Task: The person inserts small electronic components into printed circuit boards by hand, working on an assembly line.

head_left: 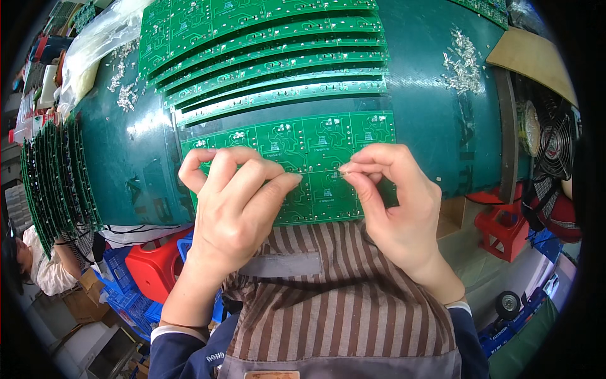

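A green circuit board panel (328,202) lies flat in front of me on the dark green table mat. My left hand (233,202) rests over its left half, thumb and forefinger pinched together close above the board; what they hold, if anything, is too small to name. Over the right half, my right hand (401,202) is closed in a pinch, its fingertips at the board's surface. A tiny shiny piece seems to be between them, but its kind cannot be made out. Just beyond the panel, several more circuit board panels (252,38) lie overlapped in a slanting row.
Small clear-and-silver parts form a pile (463,66) at right and another pile (126,98) at left. Upright boards (60,183) stand at the left edge, near another person (47,265). A fan (555,148) and red stool (503,234) are right; blue crates (126,278) lower left.
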Tool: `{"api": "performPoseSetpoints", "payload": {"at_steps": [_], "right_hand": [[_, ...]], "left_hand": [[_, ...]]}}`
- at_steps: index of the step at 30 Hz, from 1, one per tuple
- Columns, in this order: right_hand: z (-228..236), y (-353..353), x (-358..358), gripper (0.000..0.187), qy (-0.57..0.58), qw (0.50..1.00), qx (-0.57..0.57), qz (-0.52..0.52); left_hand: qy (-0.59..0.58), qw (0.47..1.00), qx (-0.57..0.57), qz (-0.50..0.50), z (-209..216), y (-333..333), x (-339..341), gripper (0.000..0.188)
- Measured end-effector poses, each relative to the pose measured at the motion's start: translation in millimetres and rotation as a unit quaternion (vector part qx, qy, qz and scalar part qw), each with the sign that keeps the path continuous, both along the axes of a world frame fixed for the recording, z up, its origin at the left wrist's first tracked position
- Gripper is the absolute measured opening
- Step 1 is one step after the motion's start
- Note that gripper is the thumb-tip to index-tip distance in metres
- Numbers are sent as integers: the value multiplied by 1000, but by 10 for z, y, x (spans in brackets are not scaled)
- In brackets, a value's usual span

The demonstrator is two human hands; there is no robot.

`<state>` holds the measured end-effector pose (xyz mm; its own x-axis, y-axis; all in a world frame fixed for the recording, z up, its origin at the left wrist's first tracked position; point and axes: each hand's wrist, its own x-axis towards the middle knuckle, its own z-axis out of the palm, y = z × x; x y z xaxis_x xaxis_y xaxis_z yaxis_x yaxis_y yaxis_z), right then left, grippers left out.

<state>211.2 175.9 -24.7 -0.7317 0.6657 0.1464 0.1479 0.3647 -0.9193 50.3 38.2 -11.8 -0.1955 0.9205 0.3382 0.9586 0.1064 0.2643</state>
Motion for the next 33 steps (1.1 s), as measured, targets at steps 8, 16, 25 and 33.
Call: {"api": "performPoseSetpoints", "payload": {"at_steps": [8, 16, 25, 33], "right_hand": [[30, 41, 20, 24, -29, 995, 83, 38], [66, 45, 26, 27, -40, 989, 129, 58], [124, 23, -5, 28, -64, 982, 162, 66], [199, 14, 68, 32, -109, 954, 257, 107]], "left_hand": [[-4, 998, -29, -47, 64, 49, -87, 21], [-4, 998, -37, -43, 94, 14, -43, 28], [-77, 996, 21, 33, -42, -56, -10, 29], [-154, 945, 123, 261, -124, -334, -511, 15]]}}
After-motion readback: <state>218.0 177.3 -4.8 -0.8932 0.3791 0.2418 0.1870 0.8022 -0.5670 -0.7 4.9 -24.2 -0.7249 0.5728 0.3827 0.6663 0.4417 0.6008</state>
